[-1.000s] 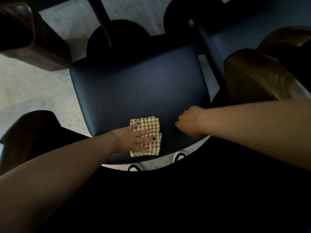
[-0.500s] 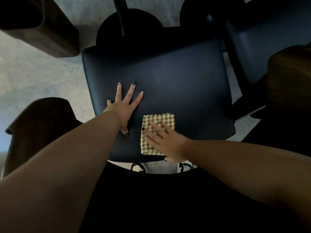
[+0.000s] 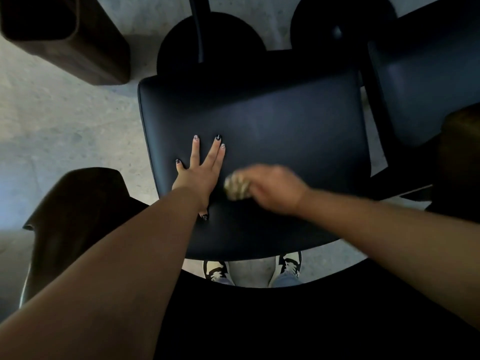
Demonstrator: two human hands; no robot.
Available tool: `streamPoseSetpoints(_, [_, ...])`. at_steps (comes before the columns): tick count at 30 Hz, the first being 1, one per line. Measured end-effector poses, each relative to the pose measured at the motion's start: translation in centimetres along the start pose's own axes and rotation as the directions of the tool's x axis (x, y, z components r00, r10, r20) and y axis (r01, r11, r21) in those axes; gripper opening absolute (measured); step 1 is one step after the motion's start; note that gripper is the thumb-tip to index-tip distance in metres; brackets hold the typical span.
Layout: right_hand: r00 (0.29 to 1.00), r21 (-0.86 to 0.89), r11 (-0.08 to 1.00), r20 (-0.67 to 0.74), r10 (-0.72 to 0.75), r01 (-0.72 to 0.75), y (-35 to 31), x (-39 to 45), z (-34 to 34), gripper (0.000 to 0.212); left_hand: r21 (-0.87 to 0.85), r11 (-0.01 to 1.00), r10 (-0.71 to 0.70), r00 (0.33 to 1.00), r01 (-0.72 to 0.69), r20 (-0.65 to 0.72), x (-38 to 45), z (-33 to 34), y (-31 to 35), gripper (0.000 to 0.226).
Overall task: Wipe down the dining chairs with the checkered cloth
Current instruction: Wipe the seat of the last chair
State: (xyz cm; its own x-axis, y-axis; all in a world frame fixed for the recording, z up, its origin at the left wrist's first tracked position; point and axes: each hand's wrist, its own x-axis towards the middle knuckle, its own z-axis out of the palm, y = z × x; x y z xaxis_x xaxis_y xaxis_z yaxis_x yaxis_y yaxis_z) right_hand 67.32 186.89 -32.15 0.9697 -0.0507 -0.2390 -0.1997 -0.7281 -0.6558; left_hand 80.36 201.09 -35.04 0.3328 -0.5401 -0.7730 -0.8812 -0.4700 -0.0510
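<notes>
We stand over the dark chair seat, our landmark, which fills the middle of the head view, its near edge just above our shoes. A second dark seat lies off its right side, and brown wooden pieces sit off its left side, one by the far corner and one by the near corner.

Half a second ago the checkered cloth lay flat on the near-left part of the seat under flat right fingers; now it shows as a small bunched wad at the right hand. That hand is motion-blurred, so we judge it is gathering the cloth up and starting a stroke across the seat. We read the wiping of this seat as under way, with most of the surface left to cover.

The left hand stays where it was, pressed flat on the seat's left part, fingers straight and spread, bracing. The right hand's fingers appear curled round the cloth, forearm reaching in from the seat's near-right.
</notes>
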Motion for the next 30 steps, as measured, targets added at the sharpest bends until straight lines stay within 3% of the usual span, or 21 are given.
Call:
streamPoseSetpoints(2, [0.936, 0.168, 0.977, -0.302, 0.178, -0.132, 1.1, 3.2, -4.0, 0.037, 0.000, 1.000, -0.004, 1.000, 0.004, -0.001, 0.1, 0.0, 0.0, 0.156])
streamPoseSetpoints(4, [0.845, 0.198, 0.968, -0.481, 0.233, -0.154, 2.6, 6.4, -8.1, 0.041, 0.000, 1.000, -0.008, 1.000, 0.008, -0.009, 0.2, 0.2, 0.0, 0.152])
streamPoseSetpoints(6, [0.796, 0.130, 0.978, -0.568, 0.209, -0.163, 4.4, 9.4, -11.0, 0.046, 0.008, 1.000, -0.007, 1.000, 0.008, -0.017, 0.2, 0.3, 0.0, 0.150])
streamPoseSetpoints(7, [0.808, 0.083, 0.978, -0.552, 0.206, -0.192, 5.3, 10.6, -11.6, 0.050, 0.015, 1.000, -0.008, 1.000, 0.008, -0.021, 0.2, 0.4, 0.0, 0.150])
streamPoseSetpoints(10, [0.937, -0.169, 0.944, -0.255, 0.237, -0.285, 7.6, 12.7, -9.6, 0.053, 0.026, 0.999, -0.025, 0.999, 0.025, -0.023, 0.2, 0.3, 0.3, 0.152])
streamPoseSetpoints(11, [0.951, -0.231, 0.927, -0.156, 0.265, -0.296, 7.8, 12.6, -7.9, 0.052, 0.032, 0.999, -0.033, 0.999, 0.034, -0.025, 0.2, 0.3, 0.3, 0.153])
streamPoseSetpoints(13, [0.960, -0.286, 0.917, -0.126, 0.250, -0.276, 7.2, 11.7, -4.6, 0.054, 0.035, 0.998, -0.044, 0.999, 0.045, -0.025, 0.1, 0.2, 0.4, 0.153])
streamPoseSetpoints(15, [0.973, -0.268, 0.938, -0.130, 0.190, -0.219, 6.0, 9.6, -1.4, 0.054, 0.026, 0.999, -0.048, 0.999, 0.048, -0.019, 0.0, 0.1, 0.5, 0.154])
streamPoseSetpoints(18, [0.995, -0.265, 0.964, 0.092, 0.050, -0.024, 4.0, 4.2, 2.7, 0.054, 0.028, 0.998, -0.057, 0.998, 0.058, -0.008, -0.1, 0.0, 0.5, 0.154])
streamPoseSetpoints(21, [0.917, -0.243, 0.940, 0.375, -0.137, 0.240, 2.3, -2.9, 5.8, 0.058, 0.036, 0.998, -0.060, 0.998, 0.061, -0.017, -0.1, 0.0, 0.5, 0.154])
streamPoseSetpoints(25, [0.650, -0.261, 0.759, 0.712, -0.267, 0.597, 2.0, -6.7, 7.6, 0.051, 0.034, 0.997, -0.062, 0.998, 0.063, -0.025, 0.0, 0.2, 0.6, 0.154])
streamPoseSetpoints(28, [0.506, -0.187, 0.717, 0.823, -0.258, 0.671, 2.1, -4.4, 5.5, 0.046, 0.047, 0.996, -0.069, 0.997, 0.070, -0.034, 0.0, 0.0, 0.6, 0.149])
streamPoseSetpoints(29, [0.507, -0.170, 0.741, 0.823, -0.255, 0.649, 1.8, -3.4, 4.2, 0.045, 0.056, 0.996, -0.068, 0.997, 0.069, -0.023, -0.2, -0.1, 0.5, 0.151])
streamPoseSetpoints(30, [0.582, -0.148, 0.811, 0.769, -0.265, 0.565, 1.4, -2.5, 2.7, 0.045, 0.073, 0.995, -0.060, 0.998, 0.061, -0.011, -0.4, -0.3, 0.5, 0.154])
